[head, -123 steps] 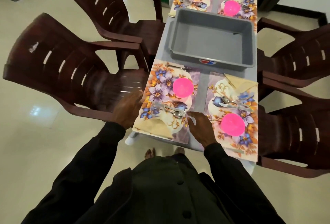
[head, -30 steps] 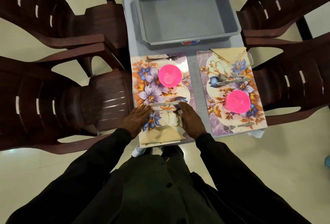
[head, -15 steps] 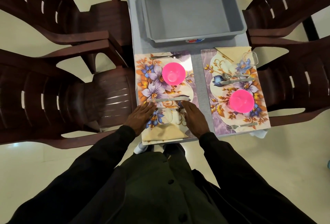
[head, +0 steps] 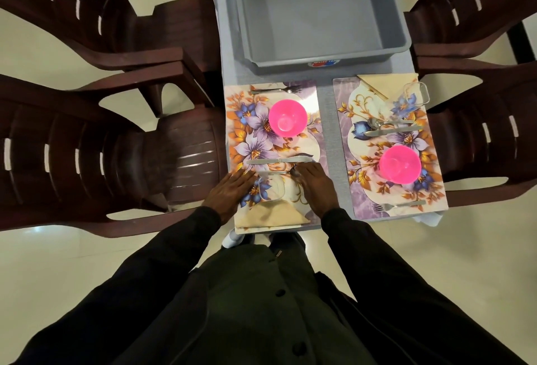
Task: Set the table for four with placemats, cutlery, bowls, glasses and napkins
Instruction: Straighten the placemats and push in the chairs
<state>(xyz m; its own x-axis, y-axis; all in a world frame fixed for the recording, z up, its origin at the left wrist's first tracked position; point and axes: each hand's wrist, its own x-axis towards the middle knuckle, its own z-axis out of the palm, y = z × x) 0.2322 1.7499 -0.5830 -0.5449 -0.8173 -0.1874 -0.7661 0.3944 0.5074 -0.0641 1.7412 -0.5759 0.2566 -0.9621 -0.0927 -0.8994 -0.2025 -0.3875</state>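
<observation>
1. The left hand (head: 229, 193) lies flat on the 9 o'clock edge of the near-left placemat (head: 247, 132). Its fingers are straight and pressed together, with the tips just beside the spoon handle.
2. The right hand (head: 317, 188) rests at the mat's 3 o'clock side. Its fingers are close together, with the tips on the bowl end of the spoon (head: 274, 173). Whether they pinch it I cannot tell.
3. A clear glass (head: 271, 190) stands between the hands, with a folded beige napkin (head: 270, 217) at its 6 o'clock.
4. Toward 12 o'clock from the spoon lie a knife (head: 279, 160), a pink bowl (head: 287, 121) and a fork (head: 276, 90).
5. At 3 o'clock, across a strip of grey bench (head: 325, 132), a second placemat (head: 345, 97) carries a second pink bowl (head: 400, 164), cutlery, a glass and a napkin.
6. At 12 o'clock sits a grey tub (head: 319, 12). A red-and-blue sticker (head: 324, 63) is on its near wall, and its writing is too small to read.
7. Brown chairs (head: 87, 146) flank the bench.
</observation>
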